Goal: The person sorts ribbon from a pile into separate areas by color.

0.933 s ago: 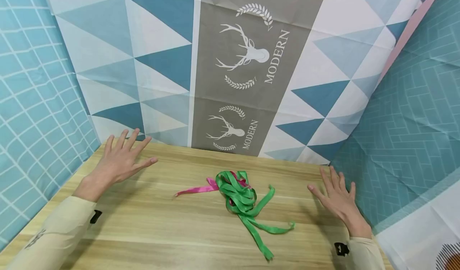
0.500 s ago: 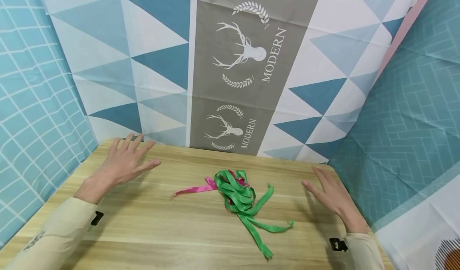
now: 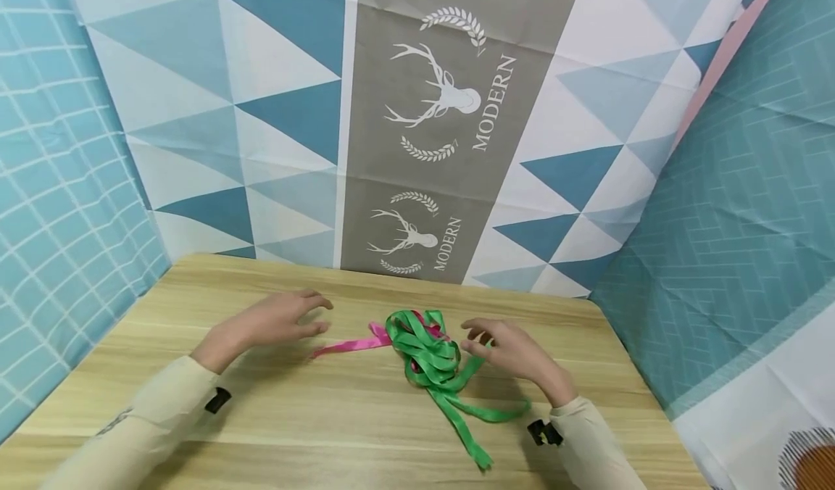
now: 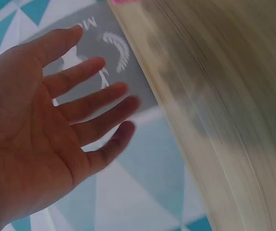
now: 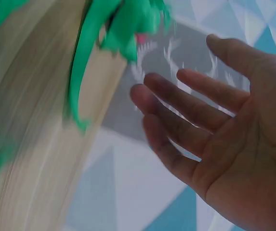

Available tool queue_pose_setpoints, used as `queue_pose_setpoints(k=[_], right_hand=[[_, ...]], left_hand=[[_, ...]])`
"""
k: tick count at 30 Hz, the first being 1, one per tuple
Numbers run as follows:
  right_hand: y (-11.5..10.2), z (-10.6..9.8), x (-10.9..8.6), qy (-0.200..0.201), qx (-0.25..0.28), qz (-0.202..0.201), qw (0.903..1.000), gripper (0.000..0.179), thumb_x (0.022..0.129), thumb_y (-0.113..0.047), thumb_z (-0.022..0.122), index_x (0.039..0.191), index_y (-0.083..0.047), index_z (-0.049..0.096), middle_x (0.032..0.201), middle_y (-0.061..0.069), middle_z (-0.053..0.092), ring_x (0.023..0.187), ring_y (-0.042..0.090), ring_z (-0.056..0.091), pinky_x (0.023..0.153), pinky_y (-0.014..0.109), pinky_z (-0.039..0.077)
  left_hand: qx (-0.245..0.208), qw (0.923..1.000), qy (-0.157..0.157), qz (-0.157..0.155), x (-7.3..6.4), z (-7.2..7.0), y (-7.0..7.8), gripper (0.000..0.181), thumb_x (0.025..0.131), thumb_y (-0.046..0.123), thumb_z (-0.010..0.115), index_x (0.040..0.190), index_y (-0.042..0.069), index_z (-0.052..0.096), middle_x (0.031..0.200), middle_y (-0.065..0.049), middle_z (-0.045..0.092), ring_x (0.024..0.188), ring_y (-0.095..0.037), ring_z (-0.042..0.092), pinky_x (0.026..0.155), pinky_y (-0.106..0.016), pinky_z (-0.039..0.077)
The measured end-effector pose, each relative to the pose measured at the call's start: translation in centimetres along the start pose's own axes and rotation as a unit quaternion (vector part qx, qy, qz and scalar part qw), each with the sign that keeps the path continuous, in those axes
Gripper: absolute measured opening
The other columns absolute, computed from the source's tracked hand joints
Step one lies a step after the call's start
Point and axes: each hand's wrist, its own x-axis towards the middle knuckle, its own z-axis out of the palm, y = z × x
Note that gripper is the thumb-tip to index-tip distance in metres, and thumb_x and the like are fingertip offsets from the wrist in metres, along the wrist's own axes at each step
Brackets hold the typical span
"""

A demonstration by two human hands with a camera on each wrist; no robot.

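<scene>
A tangled bundle of green ribbon (image 3: 427,356) lies on the wooden table, its loose tails fanned toward the front right. Pink ribbon (image 3: 355,345) is wound in with it, one tail stretching out to the left. My left hand (image 3: 277,320) hovers left of the pink tail, holding nothing; its fingers are spread and loosely bent in the left wrist view. Just right of the bundle is my right hand (image 3: 509,349), above a green tail that it partly covers in the head view. Its palm is bare and its fingers relaxed in the right wrist view.
The pale wooden tabletop (image 3: 313,425) ends at a patterned cloth (image 3: 287,127) hanging behind it. Blue checked cloth (image 3: 59,185) hangs along the left side, teal cloth (image 3: 737,222) along the right. Both wrists wear a dark strapped device.
Both hands have come inward from the table's sides toward the ribbon bundle, the right one further. Their fingers went from spread to loosely bent. The bundle lies as before.
</scene>
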Motion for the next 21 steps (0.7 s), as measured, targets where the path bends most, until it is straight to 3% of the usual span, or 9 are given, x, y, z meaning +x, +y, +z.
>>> queue_pose_setpoints(k=[3,6,13,17,21], right_hand=[[-1.1,1.4,1.8,0.008,-0.048,-0.031,0.9983,0.034,0.102,-0.029,0.067,0.128,-0.008,0.068,0.103,-0.001,0.071,0.087,0.013,0.066,0.073,0.035,0.054],[-2.0,2.8,3.5,0.01,-0.094,-0.045,0.9945,0.033,0.099,-0.029,0.07,0.124,-0.007,0.071,0.093,-0.003,0.069,0.079,0.011,0.064,0.067,0.033,0.052],[-2.7,4.3,5.6,-0.024,-0.166,-0.005,0.9858,0.038,0.098,-0.04,0.07,0.12,-0.009,0.073,0.101,0.003,0.07,0.081,0.018,0.065,0.064,0.036,0.051],[-2.2,4.6,5.8,-0.032,-0.164,0.0,0.986,0.026,0.099,-0.032,0.07,0.114,-0.012,0.074,0.101,0.003,0.068,0.082,0.018,0.064,0.065,0.035,0.052],[-1.8,4.7,5.7,-0.022,-0.152,-0.016,0.9881,0.013,0.1,-0.022,0.07,0.107,-0.013,0.075,0.098,0.0,0.068,0.08,0.015,0.064,0.065,0.033,0.051]], left_hand=[[-0.024,0.9989,-0.038,-0.01,1.6,0.7,1.5,0.041,0.102,0.03,0.063,0.133,0.003,0.063,0.129,-0.016,0.063,0.111,-0.033,0.063,0.094,-0.053,0.049],[-0.024,0.9981,-0.054,-0.012,3.5,1.3,3.2,0.04,0.102,0.028,0.063,0.134,0.004,0.063,0.128,-0.015,0.064,0.109,-0.031,0.064,0.093,-0.05,0.05],[0.024,0.9991,-0.017,0.03,8.0,2.7,6.6,0.043,0.099,0.032,0.068,0.137,0.012,0.061,0.131,-0.011,0.06,0.115,-0.029,0.061,0.096,-0.047,0.049],[0.037,0.9985,-0.011,0.039,10.0,3.6,7.5,0.047,0.098,0.032,0.07,0.14,0.015,0.059,0.134,-0.011,0.058,0.121,-0.03,0.058,0.1,-0.049,0.046],[0.035,0.9981,-0.027,0.043,10.9,4.4,8.0,0.051,0.098,0.035,0.07,0.144,0.016,0.056,0.142,-0.012,0.054,0.133,-0.032,0.048,0.107,-0.056,0.037]])
